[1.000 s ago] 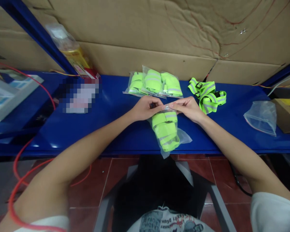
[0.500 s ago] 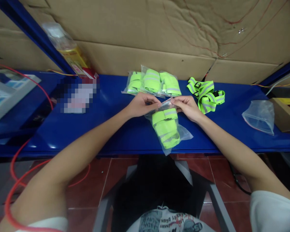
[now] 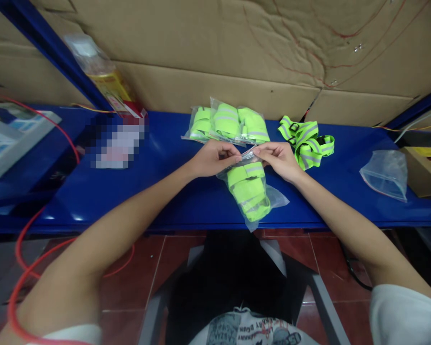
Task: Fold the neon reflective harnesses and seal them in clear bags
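Note:
A clear zip bag (image 3: 277, 195) hangs near the table's front edge, with a folded neon-yellow reflective strap (image 3: 247, 187) inside it. My left hand (image 3: 215, 157) pinches the bag's top edge on the left, thumb against fingers. On the right end of the same edge, my right hand (image 3: 278, 159) grips with thumb and forefinger. Just behind my hands lie three filled bags (image 3: 225, 120) side by side, each holding a similar strap. Beyond my right hand rests a loose, unbagged reflective strap (image 3: 305, 139) with black buckles.
An empty zip bag (image 3: 384, 173) lies at the right of the blue table (image 3: 158, 201), beside a cardboard box (image 3: 425, 172). A plastic bottle (image 3: 109, 81) stands at the back left. A red hose (image 3: 19, 254) loops at the left. Cardboard (image 3: 208, 43) lines the back.
Both hands keep their pinch on the bag's top edge. The bag's lower end has swung slightly to the right.

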The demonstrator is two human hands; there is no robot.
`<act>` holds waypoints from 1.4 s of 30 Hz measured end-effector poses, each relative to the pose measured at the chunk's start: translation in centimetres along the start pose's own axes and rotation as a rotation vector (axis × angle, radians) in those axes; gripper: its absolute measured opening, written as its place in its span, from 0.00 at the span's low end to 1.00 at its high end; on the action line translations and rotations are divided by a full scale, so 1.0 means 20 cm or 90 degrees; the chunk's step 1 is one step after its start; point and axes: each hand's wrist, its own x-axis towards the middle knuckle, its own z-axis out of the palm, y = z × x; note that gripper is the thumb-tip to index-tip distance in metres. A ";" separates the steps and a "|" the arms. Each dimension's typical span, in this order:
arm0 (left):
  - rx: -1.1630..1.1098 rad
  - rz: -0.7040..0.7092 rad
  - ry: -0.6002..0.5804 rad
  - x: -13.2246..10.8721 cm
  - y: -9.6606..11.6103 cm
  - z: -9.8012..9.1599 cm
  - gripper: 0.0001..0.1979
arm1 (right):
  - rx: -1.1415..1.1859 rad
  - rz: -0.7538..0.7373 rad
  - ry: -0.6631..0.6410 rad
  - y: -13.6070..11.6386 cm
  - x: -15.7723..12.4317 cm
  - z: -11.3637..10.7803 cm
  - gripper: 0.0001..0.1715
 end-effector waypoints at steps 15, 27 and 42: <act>0.014 0.022 -0.049 -0.02 0.03 0.06 0.21 | -0.023 -0.016 -0.018 -0.03 -0.03 0.05 0.26; 0.180 0.099 0.265 -0.03 0.08 0.05 0.25 | 0.054 0.192 -0.142 -0.02 0.00 -0.05 0.52; -0.152 -0.121 0.415 0.09 -0.21 -0.20 0.22 | 0.152 0.108 -0.090 -0.11 0.01 -0.03 0.52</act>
